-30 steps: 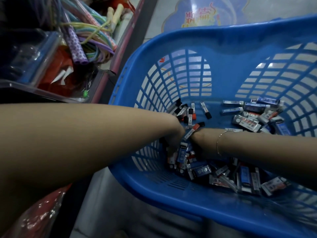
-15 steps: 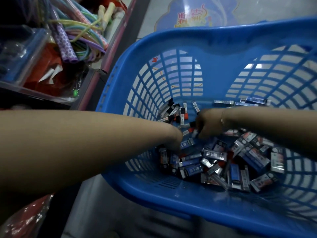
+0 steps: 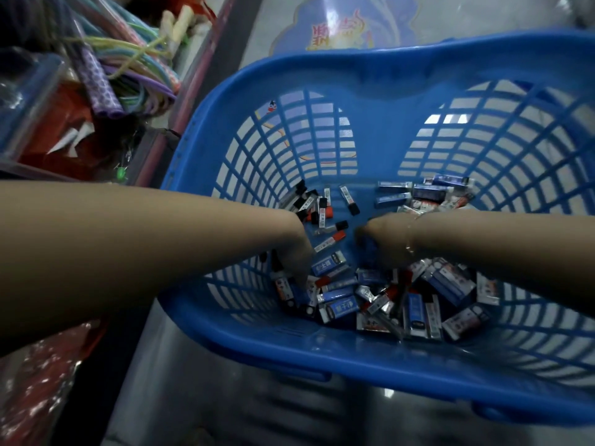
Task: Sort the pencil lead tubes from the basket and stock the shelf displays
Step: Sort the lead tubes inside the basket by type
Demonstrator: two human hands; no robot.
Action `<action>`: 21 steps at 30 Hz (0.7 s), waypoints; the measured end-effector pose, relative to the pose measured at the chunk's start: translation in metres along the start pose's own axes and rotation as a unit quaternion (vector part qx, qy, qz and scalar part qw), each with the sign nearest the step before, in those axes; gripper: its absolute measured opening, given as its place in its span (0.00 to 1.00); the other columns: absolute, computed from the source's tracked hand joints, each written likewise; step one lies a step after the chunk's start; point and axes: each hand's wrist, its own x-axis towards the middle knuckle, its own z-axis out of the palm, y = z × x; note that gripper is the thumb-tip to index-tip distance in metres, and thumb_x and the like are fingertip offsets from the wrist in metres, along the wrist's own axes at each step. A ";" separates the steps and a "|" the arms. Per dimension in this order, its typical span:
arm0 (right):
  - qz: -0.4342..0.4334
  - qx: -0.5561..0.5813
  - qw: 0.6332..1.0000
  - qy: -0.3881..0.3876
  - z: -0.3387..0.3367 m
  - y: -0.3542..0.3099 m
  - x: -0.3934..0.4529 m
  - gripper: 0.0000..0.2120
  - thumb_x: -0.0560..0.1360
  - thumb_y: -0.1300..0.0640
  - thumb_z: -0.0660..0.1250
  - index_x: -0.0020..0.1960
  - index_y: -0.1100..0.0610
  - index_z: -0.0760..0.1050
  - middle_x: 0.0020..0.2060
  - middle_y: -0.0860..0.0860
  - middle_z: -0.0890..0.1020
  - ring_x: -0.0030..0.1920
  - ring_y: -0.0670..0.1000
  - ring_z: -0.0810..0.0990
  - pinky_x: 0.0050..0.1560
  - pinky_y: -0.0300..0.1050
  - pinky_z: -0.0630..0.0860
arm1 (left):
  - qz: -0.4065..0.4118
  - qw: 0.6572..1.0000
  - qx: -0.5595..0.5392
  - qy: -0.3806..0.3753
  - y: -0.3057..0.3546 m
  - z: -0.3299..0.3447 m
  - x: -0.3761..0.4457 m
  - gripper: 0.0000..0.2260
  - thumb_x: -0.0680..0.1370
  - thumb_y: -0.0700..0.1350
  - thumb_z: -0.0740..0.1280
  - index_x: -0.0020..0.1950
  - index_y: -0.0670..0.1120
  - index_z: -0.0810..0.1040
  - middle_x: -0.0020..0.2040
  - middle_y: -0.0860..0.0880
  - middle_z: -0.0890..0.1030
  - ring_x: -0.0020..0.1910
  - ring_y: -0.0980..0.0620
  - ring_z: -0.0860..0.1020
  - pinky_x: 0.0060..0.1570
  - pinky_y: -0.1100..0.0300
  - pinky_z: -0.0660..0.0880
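Both hands stay deep in the blue basket (image 3: 370, 358), the right hand (image 3: 384, 241) having drifted back from the far red-capped tubes (image 3: 328, 235) toward the left hand (image 3: 294, 252), their grips hidden, the sorting evidently far from finished.

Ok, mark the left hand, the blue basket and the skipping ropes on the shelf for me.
left hand (image 3: 294, 252), head view, back of the hand.
blue basket (image 3: 370, 70), head view, far rim.
skipping ropes (image 3: 141, 82), head view, coloured cords in the bundle.
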 end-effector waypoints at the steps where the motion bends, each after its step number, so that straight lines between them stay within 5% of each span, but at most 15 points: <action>1: -0.013 0.021 1.000 0.003 0.002 -0.007 0.001 0.23 0.73 0.56 0.68 0.67 0.51 0.68 0.59 0.52 0.75 0.54 0.52 0.76 0.50 0.43 0.75 | 0.008 1.000 -0.008 0.002 -0.003 0.002 0.000 0.27 0.78 0.60 0.61 0.65 0.39 0.74 0.59 0.42 0.77 0.48 0.47 0.74 0.48 0.56 0.74; 3: -0.043 0.032 0.998 0.017 0.007 -0.022 0.005 0.24 0.73 0.56 0.68 0.68 0.50 0.68 0.62 0.51 0.73 0.59 0.54 0.75 0.56 0.45 0.75 | 0.025 1.000 -0.003 0.008 -0.004 0.005 -0.002 0.24 0.77 0.59 0.64 0.60 0.40 0.75 0.57 0.43 0.78 0.50 0.47 0.74 0.49 0.55 0.72; 6: -0.050 0.106 0.992 0.046 0.003 -0.024 0.014 0.20 0.74 0.60 0.64 0.65 0.51 0.72 0.60 0.50 0.75 0.54 0.51 0.76 0.50 0.42 0.74 | 0.058 0.997 -0.042 0.011 -0.003 0.007 -0.001 0.18 0.76 0.54 0.68 0.56 0.41 0.77 0.51 0.44 0.79 0.46 0.49 0.75 0.43 0.58 0.73; 11: -0.043 0.268 0.962 -0.010 0.005 -0.023 0.018 0.18 0.71 0.63 0.69 0.60 0.54 0.76 0.44 0.45 0.74 0.48 0.48 0.73 0.45 0.40 0.72 | 0.069 0.996 -0.061 0.014 0.000 0.009 0.002 0.11 0.74 0.40 0.71 0.54 0.41 0.76 0.37 0.48 0.77 0.33 0.52 0.75 0.31 0.63 0.74; 15: -0.041 0.310 0.950 -0.018 0.010 -0.023 0.017 0.16 0.70 0.64 0.70 0.57 0.55 0.78 0.38 0.42 0.74 0.44 0.46 0.74 0.35 0.33 0.70 | 0.091 0.995 0.036 0.032 0.005 0.015 -0.001 0.13 0.74 0.43 0.71 0.57 0.43 0.75 0.50 0.44 0.79 0.41 0.49 0.76 0.37 0.59 0.73; 17: -0.052 0.321 0.946 -0.016 0.009 -0.022 0.017 0.16 0.70 0.64 0.70 0.57 0.54 0.78 0.38 0.44 0.75 0.41 0.45 0.74 0.34 0.34 0.70 | 0.104 0.994 -0.001 0.044 0.002 0.010 -0.008 0.14 0.73 0.49 0.71 0.54 0.43 0.75 0.49 0.45 0.79 0.42 0.49 0.78 0.38 0.58 0.75; 19: -0.084 0.440 0.893 -0.048 0.001 -0.021 0.016 0.15 0.70 0.66 0.67 0.56 0.57 0.76 0.38 0.49 0.77 0.37 0.46 0.75 0.34 0.37 0.72 | 0.129 0.979 -0.139 0.074 -0.008 -0.006 -0.019 0.14 0.74 0.46 0.71 0.55 0.41 0.74 0.44 0.46 0.78 0.35 0.52 0.78 0.31 0.62 0.77; 21: -0.094 0.588 0.797 -0.095 -0.012 -0.015 0.016 0.13 0.71 0.66 0.65 0.55 0.59 0.74 0.41 0.54 0.78 0.39 0.50 0.76 0.39 0.43 0.76 | 0.146 0.928 -0.324 0.114 -0.021 -0.023 -0.031 0.13 0.75 0.39 0.69 0.58 0.38 0.73 0.46 0.44 0.77 0.36 0.52 0.77 0.32 0.65 0.77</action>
